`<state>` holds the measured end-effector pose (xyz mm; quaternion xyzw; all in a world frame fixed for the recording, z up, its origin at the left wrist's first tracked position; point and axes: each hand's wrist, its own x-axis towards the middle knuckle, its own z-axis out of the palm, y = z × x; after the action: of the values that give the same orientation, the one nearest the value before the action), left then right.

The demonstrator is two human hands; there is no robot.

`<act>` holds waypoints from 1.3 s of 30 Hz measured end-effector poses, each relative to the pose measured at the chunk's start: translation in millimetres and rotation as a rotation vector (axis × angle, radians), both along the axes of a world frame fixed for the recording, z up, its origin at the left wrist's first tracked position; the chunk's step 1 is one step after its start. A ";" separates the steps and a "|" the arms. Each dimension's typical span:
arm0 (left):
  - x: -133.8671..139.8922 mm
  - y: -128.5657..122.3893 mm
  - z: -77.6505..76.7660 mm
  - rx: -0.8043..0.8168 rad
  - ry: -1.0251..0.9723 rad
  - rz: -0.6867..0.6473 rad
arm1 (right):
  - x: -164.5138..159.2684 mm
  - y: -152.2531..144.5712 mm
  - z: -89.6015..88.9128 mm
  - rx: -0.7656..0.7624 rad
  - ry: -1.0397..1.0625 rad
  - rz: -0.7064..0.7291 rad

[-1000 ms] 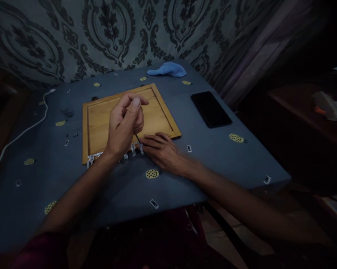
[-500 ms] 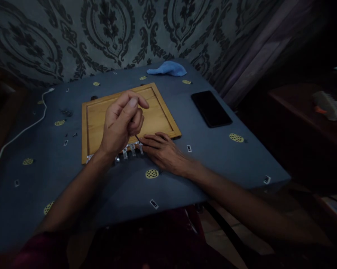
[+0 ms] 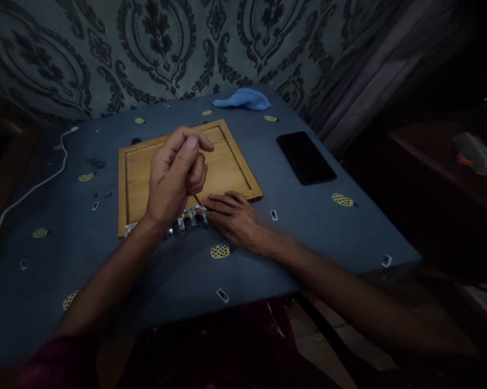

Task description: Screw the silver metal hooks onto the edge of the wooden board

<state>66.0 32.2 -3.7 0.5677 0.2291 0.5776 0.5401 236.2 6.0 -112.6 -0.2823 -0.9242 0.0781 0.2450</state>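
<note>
My left hand (image 3: 174, 170) is closed in a fist above the front part of a framed wooden board (image 3: 227, 156). From under the fist a thin dark shaft, like that of a screwdriver (image 3: 197, 200), slants down to a shiny metal hook rail (image 3: 192, 216) on the board's near edge. The handle is hidden inside my fingers. My right hand (image 3: 243, 224) lies low, fingers stretched out, with its fingertips at the rail's right end beside the shaft's tip. My left wrist covers part of the rail.
A black phone (image 3: 306, 158) lies to the right of the board. At the back is a blue cloth (image 3: 245, 99). A white cable (image 3: 36, 189) runs down the left side. Small dark screws (image 3: 108, 194) and a thin coiled item (image 3: 95, 161) lie left of the board.
My left fist has shifted very slightly up and left, still over the rail. My right hand and the board have stayed in place.
</note>
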 end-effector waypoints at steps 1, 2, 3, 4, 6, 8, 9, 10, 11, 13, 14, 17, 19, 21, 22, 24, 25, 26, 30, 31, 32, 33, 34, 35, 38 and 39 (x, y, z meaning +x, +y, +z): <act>0.3 0.2 -0.7 -0.002 -0.006 0.000 | 0.0 -0.1 0.1 0.001 0.000 0.001; 0.6 0.3 -1.3 -0.003 -0.010 -0.001 | 0.0 -0.2 0.3 0.001 0.000 0.004; 1.0 0.2 -1.8 -0.001 -0.013 -0.003 | 0.0 -0.2 0.5 0.001 0.001 0.006; 1.3 0.1 -2.2 -0.004 -0.010 -0.002 | 0.0 -0.3 0.6 0.002 0.005 0.007; 1.9 -0.1 -2.9 -0.006 0.000 0.004 | -0.1 -0.2 0.8 0.009 0.009 0.008; 1.8 -0.1 -3.5 -0.015 0.013 0.012 | -0.2 -0.2 1.0 0.016 0.003 0.003; 1.6 0.0 -3.8 -0.019 0.020 0.016 | -0.3 -0.1 1.1 0.017 -0.004 0.000; 1.3 0.2 -4.2 -0.020 0.027 0.018 | -0.4 -0.1 1.2 0.016 -0.013 -0.001; 0.9 0.4 -4.6 -0.017 0.033 0.017 | -0.5 -0.2 1.3 0.014 -0.021 -0.003; 0.5 0.4 -5.4 -0.006 0.044 0.016 | -0.7 -0.3 1.6 0.012 -0.025 -0.005; 0.7 0.2 -5.8 0.002 0.046 0.016 | -0.8 -0.4 1.7 0.012 -0.021 -0.007; 2.3 -1.0 -5.9 0.010 0.052 -0.004 | -1.0 -0.7 2.0 0.005 -0.005 -0.007; 3.5 -1.1 -5.0 0.009 0.067 -0.043 | -1.1 -0.8 2.0 -0.005 -0.009 0.001; 3.4 0.6 -3.6 -0.002 0.097 -0.084 | -1.2 -0.7 1.6 -0.007 -0.012 0.002; 2.7 2.3 -2.7 -0.009 0.115 -0.106 | -1.1 -0.6 1.2 -0.005 -0.010 0.000; -0.2 6.8 -1.2 -0.032 0.148 -0.157 | -0.9 -0.3 0.7 -0.002 -0.010 0.002; -2.0 9.3 -0.7 -0.042 0.160 -0.193 | -0.7 -0.1 0.6 -0.001 -0.013 0.004; -3.9 11.7 -0.4 -0.052 0.170 -0.235 | -0.5 0.0 0.7 -0.002 -0.018 0.007; -7.1 15.0 -1.2 -0.065 0.195 -0.367 | -0.3 0.0 2.3 -0.003 -0.035 0.007; -6.6 13.5 -1.4 -0.059 0.194 -0.361 | -0.4 -0.1 2.7 -0.001 -0.036 0.004; -5.8 11.2 -1.3 -0.047 0.182 -0.330 | -0.5 -0.2 2.9 0.002 -0.034 0.003; -4.9 8.3 -0.9 -0.035 0.160 -0.277 | -0.5 -0.3 2.9 0.004 -0.031 0.003; -4.2 5.2 -0.1 -0.026 0.133 -0.214 | -0.5 -0.4 2.8 0.004 -0.024 0.002; -3.8 2.0 1.0 -0.019 0.105 -0.150 | -0.5 -0.5 2.7 0.002 -0.015 0.000; -4.9 -4.2 4.2 0.007 0.054 -0.030 | -0.1 -0.8 2.2 -0.021 0.004 0.004; -5.7 -5.0 4.7 0.011 0.059 -0.016 | 0.0 -0.8 2.2 -0.027 0.004 0.006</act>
<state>60.3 27.2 1.0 0.5892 0.2370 0.5576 0.5345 236.3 5.2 -110.4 -0.2826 -0.9235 0.0919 0.2426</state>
